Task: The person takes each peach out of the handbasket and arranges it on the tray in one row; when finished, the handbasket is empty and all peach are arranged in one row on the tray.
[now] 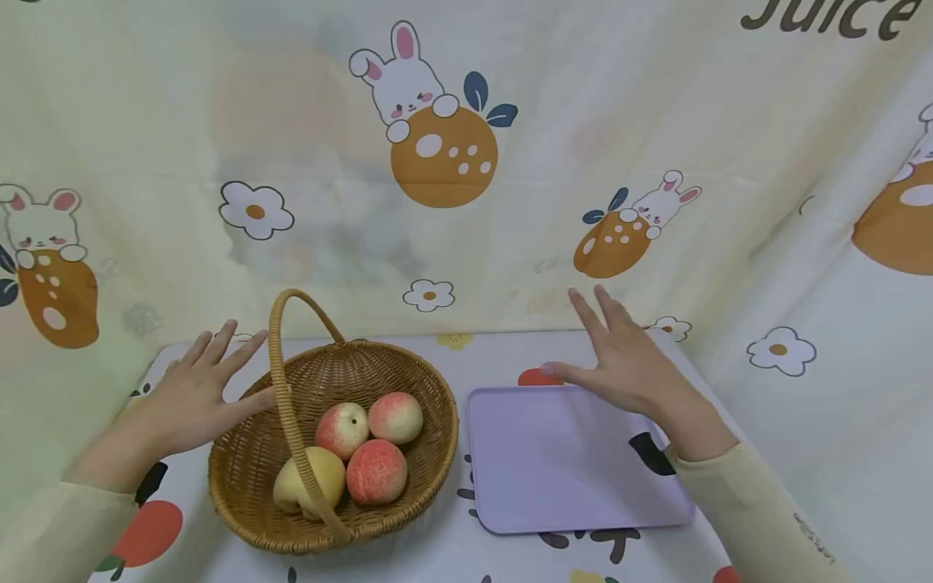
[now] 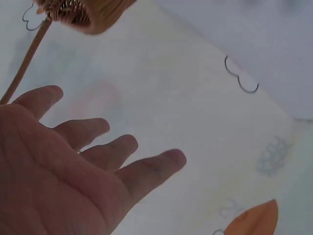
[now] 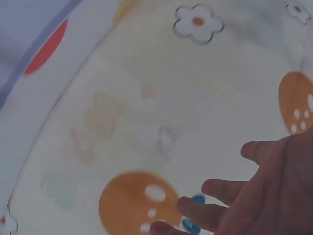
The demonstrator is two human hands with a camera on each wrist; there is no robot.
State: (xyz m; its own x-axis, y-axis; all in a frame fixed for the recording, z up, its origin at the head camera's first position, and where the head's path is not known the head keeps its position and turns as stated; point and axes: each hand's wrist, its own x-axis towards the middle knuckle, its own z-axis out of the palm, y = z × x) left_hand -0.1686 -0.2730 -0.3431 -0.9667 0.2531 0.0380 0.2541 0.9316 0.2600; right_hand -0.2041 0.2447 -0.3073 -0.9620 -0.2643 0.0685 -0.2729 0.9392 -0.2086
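In the head view my left hand point(image 1: 200, 397) hovers at the left side of a brown wicker basket point(image 1: 248, 502), fingers spread, thumb beside the upright handle point(image 1: 286, 405). Inside the basket lie a yellow peach point(image 1: 291, 486), a red peach point(image 1: 377, 472) and two pink-and-cream peaches point(image 1: 341, 431). My right hand point(image 1: 630, 360) is held over the back of a lilac tray point(image 1: 568, 461), its fingers spread and holding nothing. The left wrist view shows the left palm point(image 2: 54, 171) with nothing in it; the right wrist view shows the right fingers point(image 3: 205, 215) stretched out.
A white patterned cloth point(image 1: 503, 356) covers the table. Behind it hangs a curtain point(image 1: 510, 243) printed with rabbits, oranges and flowers, closing off the back and both sides. The basket stands left of the tray, a narrow strip of tablecloth between them.
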